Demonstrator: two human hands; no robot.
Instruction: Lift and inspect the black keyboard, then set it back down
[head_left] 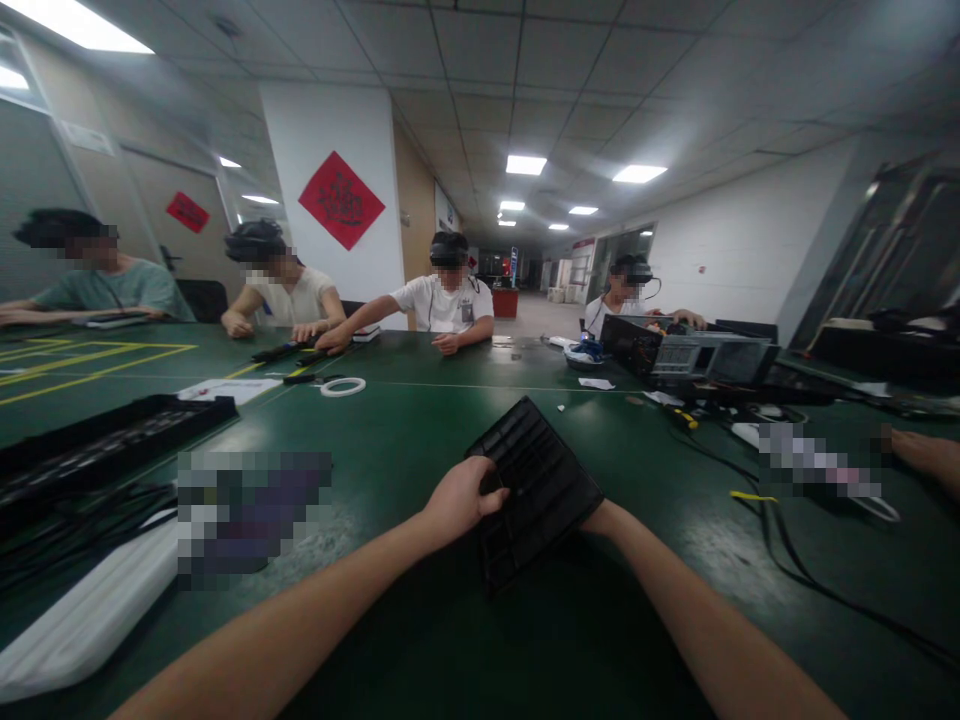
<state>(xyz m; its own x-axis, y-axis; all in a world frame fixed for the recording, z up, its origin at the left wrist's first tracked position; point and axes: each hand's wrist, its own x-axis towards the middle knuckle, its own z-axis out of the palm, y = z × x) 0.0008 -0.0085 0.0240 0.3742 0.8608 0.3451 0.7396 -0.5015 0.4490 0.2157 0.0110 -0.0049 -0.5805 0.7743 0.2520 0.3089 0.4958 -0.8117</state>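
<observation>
A black plastic panel (534,492) with a ribbed, grid-like face is held tilted above the green table. My left hand (466,500) is closed on its left edge, thumb lying on the ribbed face. From the right, my right hand (598,517) reaches behind the panel and holds it there. The panel hides most of that hand and its fingers.
Left on the green table (397,430) are a long black tray (112,450), cables and a long white object (97,610). A white ring (343,387) lies farther back. An opened computer case (690,352) and black cables (787,550) are right. Several people sit around.
</observation>
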